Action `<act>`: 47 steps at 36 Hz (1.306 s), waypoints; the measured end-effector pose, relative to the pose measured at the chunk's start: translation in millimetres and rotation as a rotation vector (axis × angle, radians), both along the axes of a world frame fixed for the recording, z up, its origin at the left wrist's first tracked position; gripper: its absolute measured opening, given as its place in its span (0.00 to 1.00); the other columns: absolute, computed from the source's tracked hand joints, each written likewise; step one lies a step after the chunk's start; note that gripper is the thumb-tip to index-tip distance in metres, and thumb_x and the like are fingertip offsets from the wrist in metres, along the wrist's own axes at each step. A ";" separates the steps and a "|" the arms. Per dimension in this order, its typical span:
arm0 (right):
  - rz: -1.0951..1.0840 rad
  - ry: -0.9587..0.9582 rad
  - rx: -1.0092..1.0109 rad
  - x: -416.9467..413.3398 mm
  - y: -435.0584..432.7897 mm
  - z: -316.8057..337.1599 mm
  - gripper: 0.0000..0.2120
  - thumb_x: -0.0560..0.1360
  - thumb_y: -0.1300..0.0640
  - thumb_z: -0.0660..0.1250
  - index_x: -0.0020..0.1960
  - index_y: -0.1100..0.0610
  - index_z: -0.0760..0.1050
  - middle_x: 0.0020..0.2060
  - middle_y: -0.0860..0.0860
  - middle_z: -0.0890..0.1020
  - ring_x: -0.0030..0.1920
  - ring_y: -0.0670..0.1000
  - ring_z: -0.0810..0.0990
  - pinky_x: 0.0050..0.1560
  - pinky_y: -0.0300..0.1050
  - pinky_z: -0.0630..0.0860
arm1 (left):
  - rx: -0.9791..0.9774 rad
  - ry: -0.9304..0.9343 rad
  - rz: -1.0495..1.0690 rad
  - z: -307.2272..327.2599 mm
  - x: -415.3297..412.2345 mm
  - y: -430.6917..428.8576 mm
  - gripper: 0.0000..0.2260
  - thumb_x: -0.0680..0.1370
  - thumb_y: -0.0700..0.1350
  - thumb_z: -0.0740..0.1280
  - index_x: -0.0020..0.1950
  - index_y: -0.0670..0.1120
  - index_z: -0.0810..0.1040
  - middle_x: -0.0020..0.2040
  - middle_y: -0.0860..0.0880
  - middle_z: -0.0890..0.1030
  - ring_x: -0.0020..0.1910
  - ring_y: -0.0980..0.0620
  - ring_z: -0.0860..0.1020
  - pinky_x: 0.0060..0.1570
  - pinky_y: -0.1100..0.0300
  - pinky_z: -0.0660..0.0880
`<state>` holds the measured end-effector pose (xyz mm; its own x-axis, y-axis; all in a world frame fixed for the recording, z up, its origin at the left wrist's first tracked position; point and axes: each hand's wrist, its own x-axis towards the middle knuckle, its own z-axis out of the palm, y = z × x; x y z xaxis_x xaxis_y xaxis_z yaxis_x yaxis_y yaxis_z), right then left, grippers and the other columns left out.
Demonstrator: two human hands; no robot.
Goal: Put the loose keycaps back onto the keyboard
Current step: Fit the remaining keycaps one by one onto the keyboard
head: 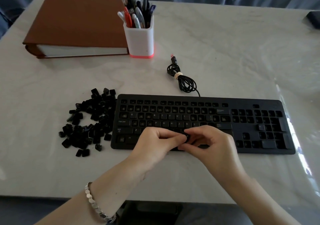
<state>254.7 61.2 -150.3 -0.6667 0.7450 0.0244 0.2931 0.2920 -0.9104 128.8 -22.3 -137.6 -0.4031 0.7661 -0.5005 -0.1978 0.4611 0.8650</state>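
Note:
A black keyboard [242, 126] lies across the middle of the table; most of its sockets are bare, while some letter keys in the left block have caps. To its left sits a pile of loose black keycaps [88, 122]. Over the keyboard's bottom rows, my left hand [155, 143] and my right hand [211, 143] meet. Both pinch one black keycap [187, 137] between their fingertips, just above the keys. The hands hide the rows beneath them.
The keyboard's coiled cable [183, 79] with its USB plug lies behind it. A white pen holder [139, 39] and a brown binder [78, 24] stand at the back left. A dark object [313, 19] sits at the far right edge. The table's front edge runs below my wrists.

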 end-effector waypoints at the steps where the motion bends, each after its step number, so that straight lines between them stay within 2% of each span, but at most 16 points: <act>1: 0.005 0.001 0.035 0.2 0.1 -0.4 0.17 0.61 0.62 0.78 0.42 0.44 0.79 0.39 0.43 0.81 0.37 0.43 0.80 0.38 0.29 0.74 | -0.001 0.000 -0.017 0.3 0.3 -0.1 0.04 0.73 0.44 0.71 0.43 0.47 0.85 0.35 0.55 0.84 0.37 0.64 0.80 0.40 0.73 0.72; 4: 0.032 -0.018 0.122 3.1 1.6 -3.4 0.13 0.62 0.62 0.77 0.41 0.48 0.81 0.34 0.43 0.81 0.38 0.42 0.80 0.38 0.28 0.74 | 0.011 0.018 -0.089 1.2 1.3 -2.4 0.05 0.76 0.43 0.68 0.43 0.48 0.84 0.27 0.60 0.79 0.30 0.68 0.76 0.34 0.76 0.68; 6: 0.039 -0.034 0.159 5.6 4.7 -6.0 0.12 0.63 0.62 0.77 0.43 0.51 0.81 0.36 0.41 0.80 0.38 0.41 0.79 0.39 0.27 0.74 | 0.048 0.124 -0.117 -0.9 0.8 -5.2 0.06 0.77 0.43 0.67 0.46 0.49 0.84 0.33 0.60 0.81 0.35 0.68 0.78 0.38 0.76 0.70; 9: -0.002 -0.060 0.173 9.7 14.0 -9.4 0.15 0.64 0.64 0.76 0.45 0.50 0.80 0.38 0.42 0.80 0.39 0.41 0.80 0.41 0.27 0.74 | 0.113 0.561 -0.084 -14.7 -5.4 -13.0 0.07 0.78 0.44 0.65 0.50 0.47 0.83 0.44 0.57 0.80 0.47 0.65 0.77 0.47 0.77 0.68; 10: -0.020 -0.065 0.160 10.5 16.9 -10.1 0.16 0.64 0.66 0.76 0.46 0.50 0.80 0.39 0.43 0.81 0.40 0.41 0.80 0.42 0.27 0.74 | 0.131 0.684 -0.065 -18.6 -7.5 -16.0 0.08 0.79 0.43 0.63 0.52 0.46 0.82 0.45 0.57 0.78 0.48 0.63 0.76 0.48 0.77 0.67; 12: -0.048 -0.086 0.122 10.0 20.9 -10.5 0.18 0.66 0.67 0.75 0.48 0.48 0.79 0.40 0.43 0.81 0.40 0.42 0.80 0.43 0.28 0.75 | 0.129 0.892 -0.057 -25.4 -11.4 -21.0 0.10 0.79 0.40 0.61 0.56 0.42 0.79 0.44 0.55 0.74 0.41 0.59 0.76 0.46 0.77 0.68; 14: -0.064 -0.128 0.060 7.3 22.1 -11.0 0.20 0.66 0.67 0.74 0.47 0.43 0.77 0.39 0.43 0.81 0.40 0.42 0.80 0.44 0.28 0.75 | 0.107 1.072 -0.073 -33.4 -15.0 -24.1 0.10 0.78 0.38 0.64 0.57 0.39 0.78 0.44 0.50 0.73 0.35 0.57 0.73 0.35 0.73 0.70; 15: -0.062 -0.153 0.038 5.3 22.0 -11.8 0.20 0.67 0.67 0.74 0.45 0.42 0.77 0.38 0.43 0.81 0.40 0.41 0.80 0.45 0.29 0.75 | 0.089 1.132 -0.085 -38.0 -16.1 -24.7 0.11 0.75 0.38 0.68 0.58 0.38 0.78 0.44 0.47 0.73 0.36 0.55 0.74 0.33 0.72 0.69; 17: -0.038 -0.209 0.048 0.6 20.6 -14.2 0.18 0.67 0.66 0.74 0.44 0.42 0.77 0.39 0.41 0.81 0.41 0.39 0.79 0.46 0.28 0.75 | 0.051 1.223 -0.126 -49.1 -17.4 -25.2 0.19 0.70 0.43 0.74 0.59 0.39 0.78 0.45 0.43 0.72 0.40 0.48 0.75 0.37 0.64 0.72; 19: -0.009 -0.258 0.083 -4.8 18.5 -16.8 0.15 0.67 0.66 0.74 0.46 0.47 0.81 0.40 0.39 0.80 0.41 0.39 0.79 0.46 0.26 0.73 | 0.035 1.304 -0.142 -57.7 -18.0 -25.7 0.25 0.66 0.48 0.76 0.60 0.41 0.78 0.45 0.44 0.70 0.41 0.46 0.74 0.39 0.57 0.74; 22: 0.006 -0.288 0.116 -10.8 18.0 -20.3 0.12 0.67 0.68 0.73 0.47 0.54 0.83 0.42 0.41 0.77 0.41 0.41 0.77 0.45 0.24 0.71 | 0.034 1.336 -0.122 -64.3 -17.8 -25.5 0.26 0.65 0.51 0.76 0.60 0.43 0.79 0.47 0.46 0.67 0.42 0.47 0.71 0.41 0.57 0.72; 28: 0.010 -0.315 0.089 -13.7 19.5 -20.0 0.12 0.68 0.67 0.73 0.47 0.54 0.83 0.41 0.41 0.76 0.37 0.40 0.75 0.42 0.24 0.69 | 0.041 1.322 -0.097 -69.4 -18.2 -24.7 0.27 0.64 0.52 0.76 0.60 0.42 0.79 0.45 0.43 0.72 0.44 0.51 0.67 0.45 0.57 0.69; 31: -0.003 -0.317 0.079 -14.7 20.3 -19.1 0.12 0.67 0.67 0.73 0.48 0.55 0.82 0.39 0.42 0.77 0.37 0.37 0.75 0.40 0.23 0.68 | 0.040 1.324 -0.102 -69.2 -19.0 -26.3 0.28 0.64 0.53 0.76 0.60 0.42 0.79 0.45 0.43 0.72 0.45 0.49 0.70 0.46 0.57 0.68; 36: -0.004 -0.349 0.083 -14.3 21.0 -17.9 0.12 0.68 0.67 0.73 0.50 0.56 0.82 0.37 0.43 0.77 0.37 0.40 0.75 0.41 0.23 0.69 | 0.023 1.317 -0.126 -67.4 -18.5 -27.7 0.29 0.64 0.54 0.76 0.60 0.42 0.79 0.45 0.42 0.73 0.43 0.45 0.74 0.46 0.55 0.70; 47: -0.018 -0.330 0.129 -12.7 23.9 -25.4 0.10 0.67 0.63 0.75 0.46 0.52 0.83 0.38 0.44 0.76 0.34 0.43 0.72 0.39 0.25 0.68 | -0.008 1.297 -0.129 -66.3 -18.0 -26.8 0.31 0.62 0.54 0.77 0.61 0.42 0.79 0.45 0.42 0.73 0.42 0.45 0.75 0.47 0.56 0.67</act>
